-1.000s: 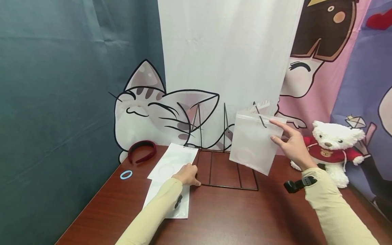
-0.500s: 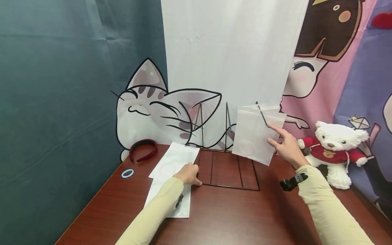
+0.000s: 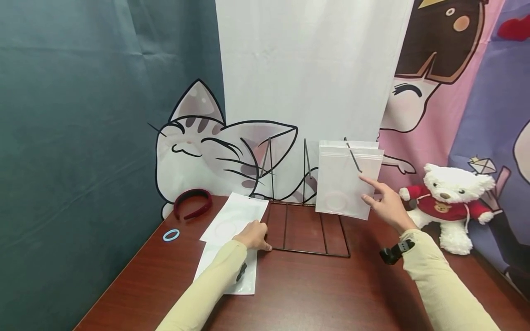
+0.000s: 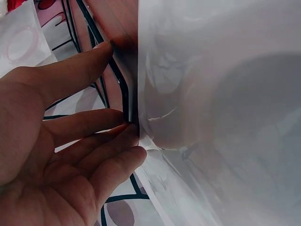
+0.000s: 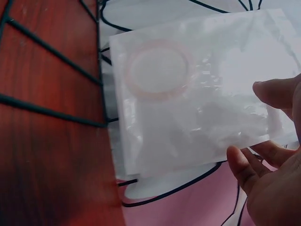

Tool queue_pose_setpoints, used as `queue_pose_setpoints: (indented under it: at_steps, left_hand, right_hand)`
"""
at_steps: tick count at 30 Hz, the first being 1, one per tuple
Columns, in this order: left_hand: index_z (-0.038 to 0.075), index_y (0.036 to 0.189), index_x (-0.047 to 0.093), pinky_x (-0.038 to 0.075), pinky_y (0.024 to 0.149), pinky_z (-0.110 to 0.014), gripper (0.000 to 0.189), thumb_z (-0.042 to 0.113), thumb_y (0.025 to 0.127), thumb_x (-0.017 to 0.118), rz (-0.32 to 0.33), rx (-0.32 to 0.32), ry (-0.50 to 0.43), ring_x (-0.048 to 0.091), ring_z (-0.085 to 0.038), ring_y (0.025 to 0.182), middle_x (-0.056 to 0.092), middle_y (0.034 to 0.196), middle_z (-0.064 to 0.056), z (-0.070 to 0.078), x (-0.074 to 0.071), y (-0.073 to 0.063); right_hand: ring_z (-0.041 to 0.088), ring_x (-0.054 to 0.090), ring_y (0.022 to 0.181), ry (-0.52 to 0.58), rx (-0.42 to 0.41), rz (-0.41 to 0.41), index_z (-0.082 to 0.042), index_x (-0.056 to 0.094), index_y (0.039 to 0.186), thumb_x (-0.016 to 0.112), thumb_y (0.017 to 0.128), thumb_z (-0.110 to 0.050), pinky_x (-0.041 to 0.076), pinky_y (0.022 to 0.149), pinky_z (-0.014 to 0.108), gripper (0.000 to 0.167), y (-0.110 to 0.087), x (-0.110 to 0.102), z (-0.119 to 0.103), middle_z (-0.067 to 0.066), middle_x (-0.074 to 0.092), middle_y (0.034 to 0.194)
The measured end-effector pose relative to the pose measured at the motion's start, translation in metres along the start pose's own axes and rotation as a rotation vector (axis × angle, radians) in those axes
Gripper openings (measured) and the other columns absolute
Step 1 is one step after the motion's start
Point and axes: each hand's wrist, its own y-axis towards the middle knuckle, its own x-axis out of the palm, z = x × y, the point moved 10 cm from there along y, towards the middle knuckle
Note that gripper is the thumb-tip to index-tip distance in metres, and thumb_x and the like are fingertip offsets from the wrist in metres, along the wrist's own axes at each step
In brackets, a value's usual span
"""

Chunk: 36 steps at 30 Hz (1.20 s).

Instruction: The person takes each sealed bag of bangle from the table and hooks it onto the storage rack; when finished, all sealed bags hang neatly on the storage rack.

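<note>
Head view first: showing a pale zip bag (image 3: 341, 181) hung on the right-hand hook (image 3: 353, 157) of the wire rack (image 3: 306, 252), up above the surface (image 3: 306, 294). Reaching toward the hook's tip with the right hand (image 3: 388, 205), fingers apart and clamped on nothing; hard to tell whether touching the bag. Down at the rack's near left corner with the left hand (image 3: 252, 235), just beside flat bags (image 3: 236, 209).

Over to the left wrist: holding black wire between thumb and fingers, with flat plastic right up against the fingertips.

And on the right wrist: spotting a pinkish ring (image 5: 156, 97) through the film, with the thumb overlapping the bag's zip end. Probably light, floppy, slick and quick to crease; likely best pinched along the zip edge, well away from the ring.
</note>
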Motion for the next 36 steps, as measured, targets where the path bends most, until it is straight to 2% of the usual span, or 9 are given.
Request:
queue_pose_setpoints:
  at_steps: [8,13,17,19,23,26,30,33,36]
  left_hand:
    - [0.007,0.076,0.066,0.045,0.067,-0.031,0.035,0.033,0.074,0.090,0.005,0.007,0.007,0.050,-0.017,0.073,0.060,0.076,-0.005,0.000,0.000,0.000]
    - [0.007,0.079,0.068,0.045,0.066,-0.030,0.035,0.035,0.075,0.089,-0.002,0.020,0.016,0.051,-0.016,0.072,0.061,0.076,-0.005,0.000,0.003,-0.001]
    - [0.009,0.076,0.067,0.044,0.064,-0.030,0.035,0.036,0.074,0.089,-0.002,0.025,0.017,0.051,-0.016,0.070,0.060,0.074,-0.004,-0.001,0.003,-0.001]
    - [0.009,0.075,0.067,0.045,0.064,-0.030,0.034,0.035,0.074,0.089,-0.002,0.028,0.011,0.052,-0.016,0.069,0.060,0.074,-0.004,-0.001,0.002,-0.001]
    - [0.005,0.086,0.072,0.047,0.067,-0.031,0.036,0.034,0.074,0.089,0.001,0.030,0.003,0.055,-0.018,0.074,0.064,0.080,-0.007,-0.001,-0.001,-0.001]
    - [0.003,0.092,0.074,0.048,0.069,-0.033,0.038,0.033,0.075,0.088,-0.004,0.041,0.009,0.056,-0.019,0.079,0.066,0.084,-0.009,-0.001,-0.001,-0.002]
    - [0.000,0.101,0.075,0.054,0.080,-0.036,0.039,0.028,0.076,0.088,0.005,0.088,-0.001,0.065,-0.024,0.091,0.075,0.096,-0.012,0.000,-0.005,-0.002]
    - [-0.001,0.110,0.074,0.055,0.093,-0.042,0.041,0.022,0.078,0.086,0.031,0.103,-0.039,0.069,-0.031,0.103,0.076,0.108,-0.015,-0.008,-0.013,0.000]
    - [-0.002,0.113,0.073,0.054,0.096,-0.048,0.040,0.018,0.080,0.083,0.081,0.079,-0.075,0.069,-0.038,0.109,0.074,0.113,-0.018,-0.027,-0.026,0.003]
  right_hand:
    - [0.052,0.052,0.125,0.010,0.041,-0.043,-0.012,0.048,0.150,0.064,0.097,-0.012,0.045,0.094,0.064,0.056,-0.019,0.020,0.018,0.032,0.047,0.145]
    - [0.053,0.046,0.133,-0.005,0.065,-0.101,-0.008,0.050,0.147,0.063,0.097,-0.014,0.039,0.103,0.067,0.052,-0.031,0.038,0.030,0.033,0.048,0.147]
    - [0.052,0.051,0.129,-0.035,0.071,-0.209,-0.004,0.053,0.143,0.064,0.097,-0.021,0.044,0.098,0.065,0.050,-0.044,0.058,0.034,0.033,0.054,0.140]
    - [0.052,0.054,0.126,-0.055,0.078,-0.293,-0.001,0.055,0.140,0.064,0.097,-0.024,0.046,0.096,0.063,0.049,-0.049,0.070,0.035,0.033,0.057,0.136]
    - [0.052,0.054,0.124,-0.089,0.073,-0.417,0.004,0.058,0.133,0.067,0.094,-0.023,0.046,0.097,0.063,0.049,-0.059,0.090,0.032,0.033,0.060,0.131]
    - [0.056,0.045,0.132,-0.104,0.073,-0.467,0.006,0.056,0.135,0.071,0.092,-0.024,0.041,0.103,0.066,0.055,-0.065,0.102,0.028,0.035,0.055,0.137]
    - [0.060,0.022,0.144,-0.130,0.062,-0.526,0.007,0.053,0.138,0.076,0.087,-0.024,0.030,0.108,0.072,0.064,-0.071,0.117,0.024,0.036,0.041,0.150]
    - [0.059,0.020,0.145,-0.157,0.048,-0.556,0.005,0.053,0.139,0.078,0.085,-0.024,0.030,0.109,0.072,0.066,-0.073,0.125,0.023,0.033,0.040,0.153]
    - [0.060,0.024,0.144,-0.183,0.043,-0.566,0.004,0.053,0.140,0.078,0.085,-0.024,0.032,0.108,0.071,0.067,-0.074,0.128,0.024,0.033,0.040,0.153]
